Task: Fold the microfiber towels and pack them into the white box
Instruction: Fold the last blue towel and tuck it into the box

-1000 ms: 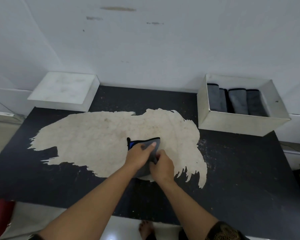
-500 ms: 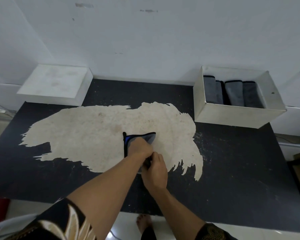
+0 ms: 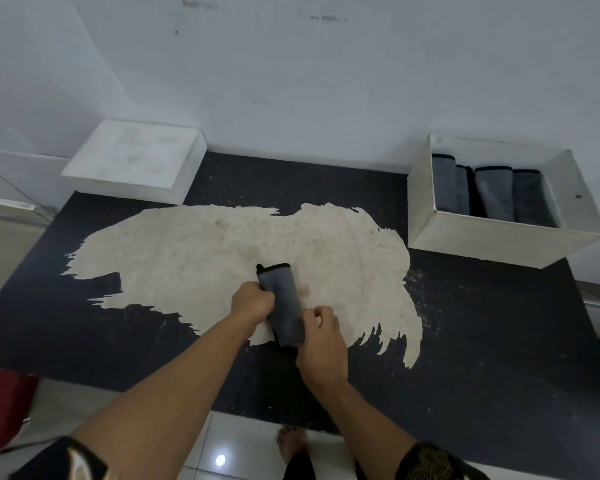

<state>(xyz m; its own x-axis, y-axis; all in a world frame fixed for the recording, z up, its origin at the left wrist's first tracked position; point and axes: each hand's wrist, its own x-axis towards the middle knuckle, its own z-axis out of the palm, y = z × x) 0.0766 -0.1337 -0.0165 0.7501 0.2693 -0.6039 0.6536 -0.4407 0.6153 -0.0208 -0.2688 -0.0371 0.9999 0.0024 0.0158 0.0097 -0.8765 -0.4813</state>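
A grey microfiber towel point(image 3: 280, 296) with black edging lies folded into a narrow strip on the worn pale patch of the dark table point(image 3: 482, 341). My left hand point(image 3: 251, 301) grips its left edge with curled fingers. My right hand point(image 3: 321, 336) pinches its near right corner. The white box point(image 3: 499, 239) stands at the back right, apart from my hands, and holds several folded grey towels point(image 3: 492, 194) standing side by side.
A closed white box lid or block point(image 3: 132, 161) sits at the table's back left against the white wall. The table's front edge runs just below my forearms, with tiled floor and my foot point(image 3: 290, 445) beneath. Something red point(image 3: 0, 407) shows at the lower left.
The towel went from a wider fold showing blue inside to a narrow grey strip. My left hand slid to its left edge and my right hand to its near corner.
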